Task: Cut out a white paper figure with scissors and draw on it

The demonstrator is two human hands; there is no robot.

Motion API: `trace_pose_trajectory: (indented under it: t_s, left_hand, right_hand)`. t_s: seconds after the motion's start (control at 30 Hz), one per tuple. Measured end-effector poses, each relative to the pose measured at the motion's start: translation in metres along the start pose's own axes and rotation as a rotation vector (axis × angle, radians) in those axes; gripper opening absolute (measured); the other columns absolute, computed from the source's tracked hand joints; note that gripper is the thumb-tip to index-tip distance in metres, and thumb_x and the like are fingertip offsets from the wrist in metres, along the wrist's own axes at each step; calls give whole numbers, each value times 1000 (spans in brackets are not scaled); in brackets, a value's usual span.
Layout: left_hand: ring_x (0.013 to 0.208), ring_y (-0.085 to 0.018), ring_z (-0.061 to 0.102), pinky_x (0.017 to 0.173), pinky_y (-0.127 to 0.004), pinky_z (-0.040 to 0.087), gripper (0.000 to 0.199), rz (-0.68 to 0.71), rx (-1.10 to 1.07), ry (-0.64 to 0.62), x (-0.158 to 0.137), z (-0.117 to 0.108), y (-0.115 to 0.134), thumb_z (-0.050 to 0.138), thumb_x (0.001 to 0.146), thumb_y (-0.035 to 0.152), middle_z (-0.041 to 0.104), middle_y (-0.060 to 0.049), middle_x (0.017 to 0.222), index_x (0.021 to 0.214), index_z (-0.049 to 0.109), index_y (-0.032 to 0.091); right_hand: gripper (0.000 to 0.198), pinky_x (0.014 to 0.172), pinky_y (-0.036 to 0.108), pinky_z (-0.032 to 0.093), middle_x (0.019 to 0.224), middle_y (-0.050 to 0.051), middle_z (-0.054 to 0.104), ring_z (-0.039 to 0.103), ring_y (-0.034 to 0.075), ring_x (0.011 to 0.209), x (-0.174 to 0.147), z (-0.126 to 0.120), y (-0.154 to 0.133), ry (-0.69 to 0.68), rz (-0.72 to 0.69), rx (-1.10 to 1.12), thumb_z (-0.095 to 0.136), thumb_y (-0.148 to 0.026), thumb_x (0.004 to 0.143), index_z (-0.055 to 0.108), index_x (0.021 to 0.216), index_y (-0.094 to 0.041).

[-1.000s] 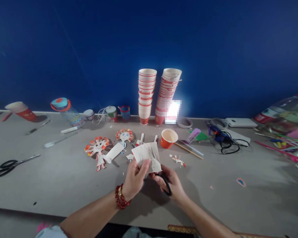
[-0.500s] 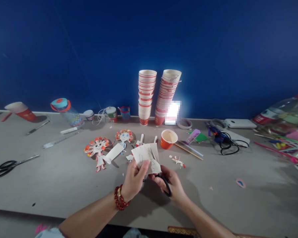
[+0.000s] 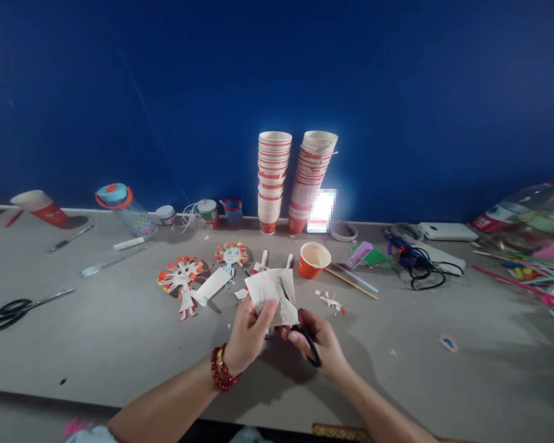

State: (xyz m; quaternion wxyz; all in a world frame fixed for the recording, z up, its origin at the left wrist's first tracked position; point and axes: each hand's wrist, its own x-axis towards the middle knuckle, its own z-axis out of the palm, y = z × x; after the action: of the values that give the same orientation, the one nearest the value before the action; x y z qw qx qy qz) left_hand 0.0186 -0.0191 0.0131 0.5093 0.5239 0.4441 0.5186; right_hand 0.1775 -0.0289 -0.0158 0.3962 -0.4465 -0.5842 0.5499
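Observation:
My left hand point(image 3: 250, 329) pinches a white piece of paper point(image 3: 272, 294) with pencil lines drawn on it, thumb on top. A slit runs into the paper from its upper right side. Black-handled scissors point(image 3: 310, 346) are gripped in my right hand point(image 3: 322, 341), close against the paper's lower right corner. The blades are mostly hidden behind the paper. Just beyond stands an orange paper cup point(image 3: 310, 266). To the left lie two paper figures, a red-haired one point(image 3: 183, 280) and a blue-eyed one point(image 3: 231, 253), beside a blank white strip point(image 3: 212, 285).
Two tall stacks of paper cups point(image 3: 268, 209) rise by the blue wall. A second pair of scissors point(image 3: 16, 311) lies far left, near a water bottle point(image 3: 127, 212). Paper scraps point(image 3: 331, 301), a wooden stick point(image 3: 355, 284), a coiled black cable point(image 3: 422, 271) and a large plastic bottle point(image 3: 526, 206) are on the right.
Very little differs. The paper has turned slightly in my left hand, and the scissors remain at its lower right corner.

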Motion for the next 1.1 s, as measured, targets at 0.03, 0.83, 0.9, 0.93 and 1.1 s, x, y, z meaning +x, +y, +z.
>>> trace_pose_trajectory:
  t_s: [0.03, 0.83, 0.9, 0.93, 1.1]
  left_hand:
    - [60, -15, 66, 60, -26, 55, 34, -18, -15, -22, 0, 0, 0, 53, 89, 46, 72, -5, 78, 97, 64, 15]
    - [47, -11, 58, 38, -18, 48, 25, -148, -66, -200, 1, -7, 2, 54, 89, 39, 60, 1, 62, 93, 57, 15]
    - [48, -11, 58, 37, -18, 47, 25, -153, -80, -209, 1, -7, 2, 54, 89, 39, 61, 1, 63, 94, 57, 15]
    - [48, -11, 58, 37, -18, 47, 26, -156, -88, -211, 1, -7, 1, 55, 89, 40, 61, 0, 63, 95, 57, 15]
    - [47, -11, 58, 37, -18, 47, 26, -171, -107, -227, 1, -8, 0, 57, 87, 40, 62, 0, 63, 94, 57, 15]
  right_hand:
    - [59, 47, 23, 31, 63, 1, 56, 43, 12, 53, 0, 0, -1, -2, 3, -2, 61, -75, 68, 52, 69, -18]
    - [61, 40, 19, 25, 54, -8, 35, 34, 7, 43, 2, -20, 13, -107, 27, 23, 67, -73, 64, 34, 67, -22]
    - [62, 39, 20, 26, 54, -8, 35, 35, 7, 43, 2, -20, 12, -111, 25, 28, 66, -75, 63, 34, 67, -22]
    - [63, 39, 20, 26, 54, -8, 35, 35, 8, 43, 2, -20, 11, -114, 25, 28, 65, -76, 62, 34, 67, -22]
    - [63, 39, 20, 26, 54, -7, 36, 36, 8, 43, 3, -21, 9, -118, 25, 18, 66, -77, 61, 33, 66, -22]
